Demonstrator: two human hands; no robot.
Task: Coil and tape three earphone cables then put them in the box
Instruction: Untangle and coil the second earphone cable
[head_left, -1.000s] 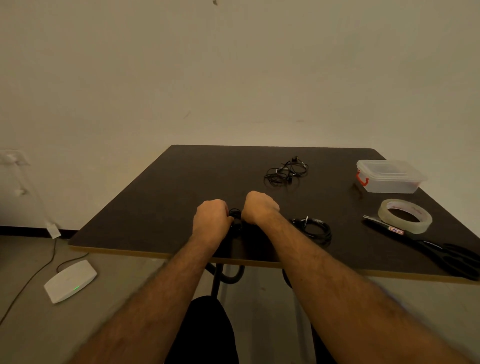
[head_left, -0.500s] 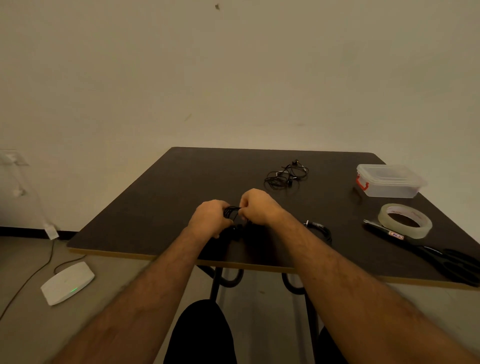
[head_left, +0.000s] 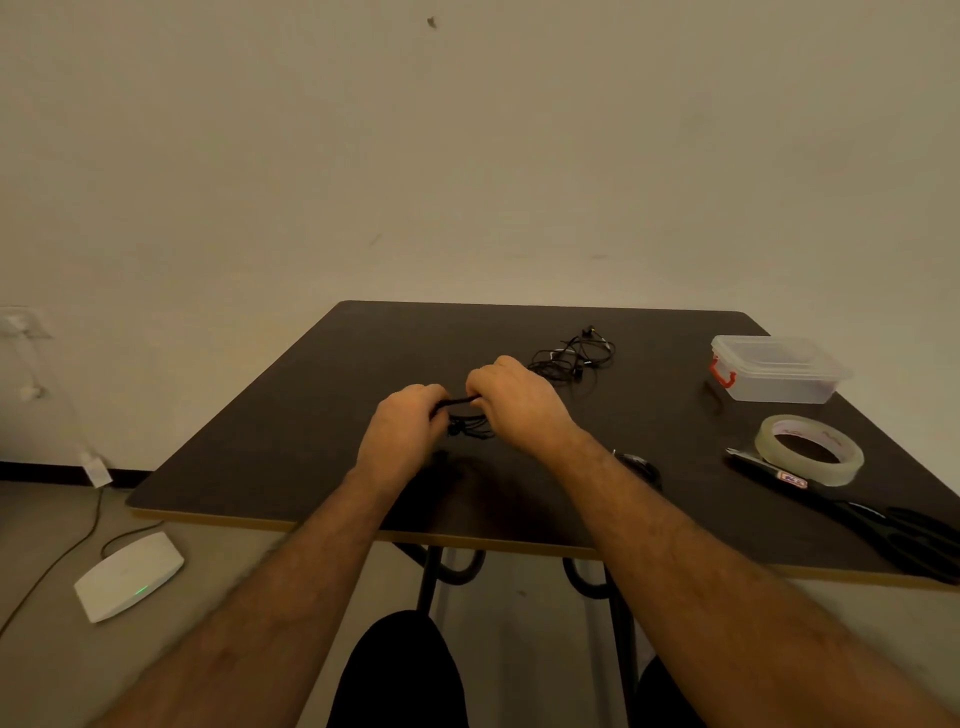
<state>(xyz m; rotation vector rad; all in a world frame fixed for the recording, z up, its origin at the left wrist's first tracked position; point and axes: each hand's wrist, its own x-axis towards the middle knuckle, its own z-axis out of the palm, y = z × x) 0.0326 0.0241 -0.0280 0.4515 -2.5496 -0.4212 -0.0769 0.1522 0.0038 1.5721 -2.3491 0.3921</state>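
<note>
While both forearms reach out over the near edge of the dark surface (head_left: 270, 415), the left hand (head_left: 402, 431) and the right hand (head_left: 517, 402) meet close together above its middle, and a black earphone cable (head_left: 462, 402) runs between them. The fingers of each hand are curled in round that cable, pinching a short bundled stretch of it, and a few loose loops hang just under the hands, down to the surface or nearly; I cannot tell whether they touch it.

A second earphone cable (head_left: 574, 356) lies in a loose tangle just beyond the right hand, towards the far edge. A third, coiled cable (head_left: 639, 465) rests beside the right forearm, partly hidden by it.

The box (head_left: 776, 371), clear plastic with its lid on and a red latch at its left end, stands at the far right corner, well apart from the hands. Nearer, on the right, a roll of clear tape (head_left: 810, 449) lies flat, its edge over the blade of a pair of black scissors (head_left: 852, 512) whose handles reach the right margin.

On the floor at the left lies a white device (head_left: 130, 574) with a small green light
</note>
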